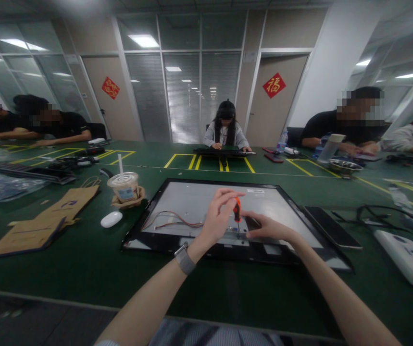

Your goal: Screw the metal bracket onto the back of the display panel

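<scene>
My left hand (pixel 218 217), with a watch on its wrist, has its fingers closed around the orange and black handle of a screwdriver (pixel 237 210). The screwdriver stands nearly upright, its tip down by the lower edge of a flat display panel (pixel 177 197) with a silver-grey back and black frame. Beside the shaft is my right hand (pixel 269 228), thumb and fingers apart, resting low over the panel near the tip. Whether its fingertips touch the shaft I cannot tell. Thin cables (pixel 177 222) lie on the panel, left of my left hand. Any screw under the tip is too small to make out.
Left of the panel are a drink cup (pixel 125 186), a white mouse (pixel 111 219) and a brown paper bag (pixel 47 216). A dark phone-like slab (pixel 331 227), black cables and a white case (pixel 406 259) lie right. Several people sit around the green table (pixel 119 274).
</scene>
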Demonstrator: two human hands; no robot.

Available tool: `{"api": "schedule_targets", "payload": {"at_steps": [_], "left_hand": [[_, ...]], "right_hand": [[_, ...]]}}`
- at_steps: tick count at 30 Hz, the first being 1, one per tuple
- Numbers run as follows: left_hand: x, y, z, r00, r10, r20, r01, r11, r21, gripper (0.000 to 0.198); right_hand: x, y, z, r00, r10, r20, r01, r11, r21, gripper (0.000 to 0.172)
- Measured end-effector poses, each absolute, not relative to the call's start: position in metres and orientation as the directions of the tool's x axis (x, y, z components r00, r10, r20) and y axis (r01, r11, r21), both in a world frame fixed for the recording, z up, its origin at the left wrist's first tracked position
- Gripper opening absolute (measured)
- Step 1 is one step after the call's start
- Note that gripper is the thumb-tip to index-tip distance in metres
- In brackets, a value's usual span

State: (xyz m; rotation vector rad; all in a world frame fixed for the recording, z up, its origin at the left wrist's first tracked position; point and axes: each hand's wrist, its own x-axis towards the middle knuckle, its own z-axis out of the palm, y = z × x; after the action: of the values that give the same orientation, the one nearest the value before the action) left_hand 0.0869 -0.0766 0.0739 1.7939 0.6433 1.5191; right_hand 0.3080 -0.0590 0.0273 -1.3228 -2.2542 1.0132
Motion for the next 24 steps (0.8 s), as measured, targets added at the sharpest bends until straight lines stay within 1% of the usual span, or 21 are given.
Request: {"api": "schedule_targets", "payload": {"at_steps": [2,5,10,13,17,19,24], "left_hand": [[0.0864,-0.0772,0.0753,0.239,0.736,0.634,-0.117,-0.626,0.771,0.028],[0.0874,-0.0784,0.0762,0.271,0.740,0.615,-0.156,-0.597,0.787,0.025],[0.0884,-0.0780,0.0745,0.180,0.754,0.632,-0.044,-0.636,0.771,0.015],[0.0871,-0.0769,0.0741,0.186,0.749,0.636,-0.024,-0.643,0.765,0.019],[0.0862,-0.0777,0.0761,0.257,0.722,0.643,-0.075,-0.648,0.758,0.027],[0.0868,-0.0790,0.0771,0.264,0.712,0.651,-0.079,-0.657,0.750,0.024],[0.0891,-0.0801,0.0762,0.205,0.704,0.680,-0.002,-0.695,0.719,0.011]], "right_hand": [[0.3075,-0.0593,0.0279,-0.502,0.862,-0.069,0.622,0.305,-0.721,0.079],[0.3068,-0.0596,0.0283,-0.486,0.871,-0.073,0.630,0.290,-0.720,0.080],[0.3067,-0.0593,0.0275,-0.491,0.868,-0.080,0.621,0.284,-0.731,0.082],[0.3074,-0.0585,0.0259,-0.488,0.870,-0.072,0.628,0.293,-0.721,0.082],[0.3071,-0.0582,0.0258,-0.492,0.868,-0.075,0.621,0.289,-0.729,0.082],[0.3063,-0.0587,0.0268,-0.493,0.866,-0.079,0.609,0.280,-0.742,0.082],[0.3056,-0.0596,0.0280,-0.500,0.863,-0.071,0.595,0.282,-0.753,0.081]]}}
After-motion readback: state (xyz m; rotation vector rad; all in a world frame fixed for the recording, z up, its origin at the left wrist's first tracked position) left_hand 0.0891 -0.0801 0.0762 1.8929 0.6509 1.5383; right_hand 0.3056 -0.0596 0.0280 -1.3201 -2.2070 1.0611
